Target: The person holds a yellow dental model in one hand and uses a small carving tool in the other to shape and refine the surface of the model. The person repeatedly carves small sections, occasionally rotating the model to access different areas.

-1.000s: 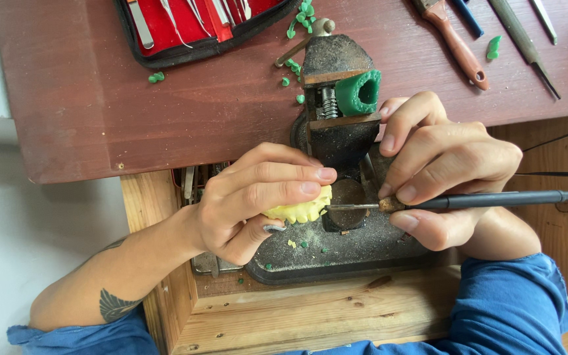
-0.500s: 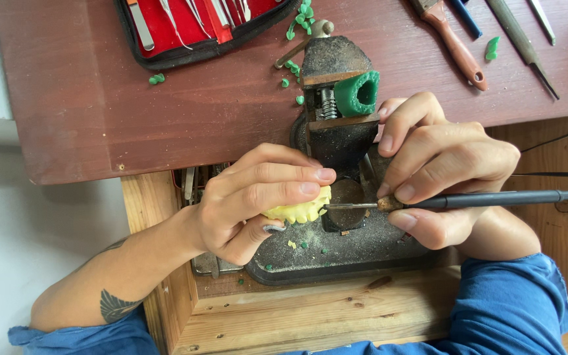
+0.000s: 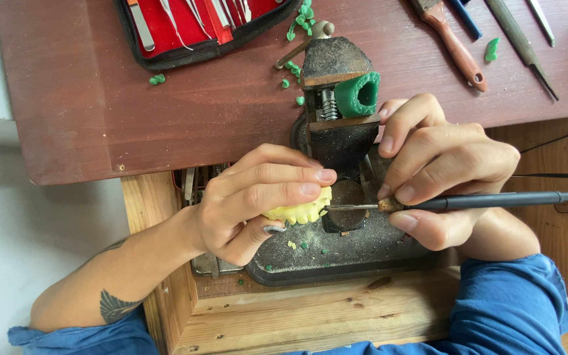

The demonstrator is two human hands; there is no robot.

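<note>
My left hand [image 3: 258, 197] pinches a small yellow wax piece [image 3: 299, 212] between thumb and fingers, over a dark metal tray [image 3: 336, 253]. My right hand [image 3: 448, 171] grips a slim black pen-like tool [image 3: 488, 200] with a cork collar; its metal tip touches the yellow piece. A black cord runs from the tool's far end to the right. Just above the hands stands a small dark bench vise [image 3: 336, 98] clamping a green wax tube [image 3: 358, 93].
A red-lined tool case [image 3: 192, 26] with metal instruments lies at the top left of the brown bench top [image 3: 100, 112]. Files and a wooden-handled tool [image 3: 455, 43] lie at the top right. Green wax shavings [image 3: 294, 29] are scattered near the vise. A wooden drawer frame [image 3: 310, 315] sits below.
</note>
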